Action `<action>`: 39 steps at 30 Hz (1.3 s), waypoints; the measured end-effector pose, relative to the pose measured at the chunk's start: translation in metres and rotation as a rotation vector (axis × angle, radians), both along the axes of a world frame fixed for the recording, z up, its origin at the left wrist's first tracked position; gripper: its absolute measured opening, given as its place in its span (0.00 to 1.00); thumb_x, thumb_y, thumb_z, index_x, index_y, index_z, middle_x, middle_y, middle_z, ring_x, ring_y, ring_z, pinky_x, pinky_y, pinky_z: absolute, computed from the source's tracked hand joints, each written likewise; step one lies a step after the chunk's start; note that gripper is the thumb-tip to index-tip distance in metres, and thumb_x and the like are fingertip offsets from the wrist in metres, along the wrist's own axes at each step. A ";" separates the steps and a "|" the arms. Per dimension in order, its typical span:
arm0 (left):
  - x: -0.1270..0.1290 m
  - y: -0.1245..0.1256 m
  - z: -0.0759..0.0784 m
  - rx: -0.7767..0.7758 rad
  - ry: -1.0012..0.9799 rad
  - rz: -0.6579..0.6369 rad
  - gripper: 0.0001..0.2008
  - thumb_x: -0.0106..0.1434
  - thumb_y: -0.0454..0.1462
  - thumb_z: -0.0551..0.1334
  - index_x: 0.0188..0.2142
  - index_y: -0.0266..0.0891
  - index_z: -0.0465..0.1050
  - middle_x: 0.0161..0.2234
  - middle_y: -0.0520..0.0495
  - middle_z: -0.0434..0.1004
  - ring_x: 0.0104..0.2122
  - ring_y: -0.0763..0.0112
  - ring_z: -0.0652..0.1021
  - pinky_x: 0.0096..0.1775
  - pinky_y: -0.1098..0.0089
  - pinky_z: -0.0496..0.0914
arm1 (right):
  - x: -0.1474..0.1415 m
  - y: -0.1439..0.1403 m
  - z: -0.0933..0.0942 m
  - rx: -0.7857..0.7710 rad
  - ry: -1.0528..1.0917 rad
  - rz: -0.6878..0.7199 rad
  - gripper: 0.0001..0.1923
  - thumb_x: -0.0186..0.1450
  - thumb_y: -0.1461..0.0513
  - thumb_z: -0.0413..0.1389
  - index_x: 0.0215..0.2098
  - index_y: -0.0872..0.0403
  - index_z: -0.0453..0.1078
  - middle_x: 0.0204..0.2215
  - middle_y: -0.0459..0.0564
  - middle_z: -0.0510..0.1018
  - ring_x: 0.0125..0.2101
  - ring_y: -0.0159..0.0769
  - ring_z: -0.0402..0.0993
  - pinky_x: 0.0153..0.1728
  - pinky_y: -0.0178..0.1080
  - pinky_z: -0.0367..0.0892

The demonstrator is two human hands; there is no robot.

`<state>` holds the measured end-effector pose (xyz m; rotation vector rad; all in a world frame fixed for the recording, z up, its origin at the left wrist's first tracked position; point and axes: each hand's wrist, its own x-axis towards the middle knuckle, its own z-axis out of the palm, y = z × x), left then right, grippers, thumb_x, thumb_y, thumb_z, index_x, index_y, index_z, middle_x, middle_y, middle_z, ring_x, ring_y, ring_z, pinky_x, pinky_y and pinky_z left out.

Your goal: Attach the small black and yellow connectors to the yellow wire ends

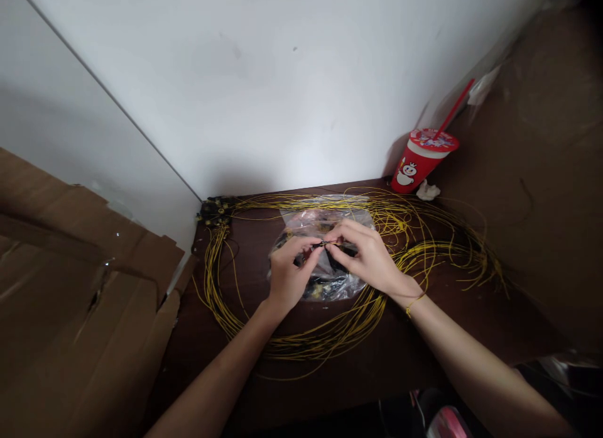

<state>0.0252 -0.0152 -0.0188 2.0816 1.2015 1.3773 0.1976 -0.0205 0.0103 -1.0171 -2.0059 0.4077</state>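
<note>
Over a clear plastic bag [348, 286], my left hand [289, 269] and my right hand [366, 252] meet fingertip to fingertip. My left thumb and forefinger pinch a small black piece [322, 244]; its exact kind is too small to make out. From the right side, my right thumb and forefinger close on what looks like a thin wire at the same piece. Dark and yellowish parts show through the bag beneath. A bundle of long yellow wires [325, 345] loops around the bag, and one strand crosses my right wrist.
Black connectors [214, 212] cluster at the bundle's back left. A red cup [417, 168] with a straw stands back right, a crumpled tissue [428, 190] beside it. Cardboard [80, 287] flanks the left, a brown panel [532, 174] the right. A white wall [282, 98] rises behind the dark table [358, 372].
</note>
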 end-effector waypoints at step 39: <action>0.001 -0.002 0.003 0.077 0.003 -0.017 0.03 0.60 0.33 0.62 0.35 0.39 0.74 0.29 0.51 0.78 0.28 0.74 0.76 0.33 0.73 0.70 | -0.006 -0.004 0.001 -0.119 0.039 -0.027 0.07 0.65 0.65 0.50 0.29 0.55 0.66 0.27 0.46 0.69 0.28 0.31 0.65 0.31 0.34 0.61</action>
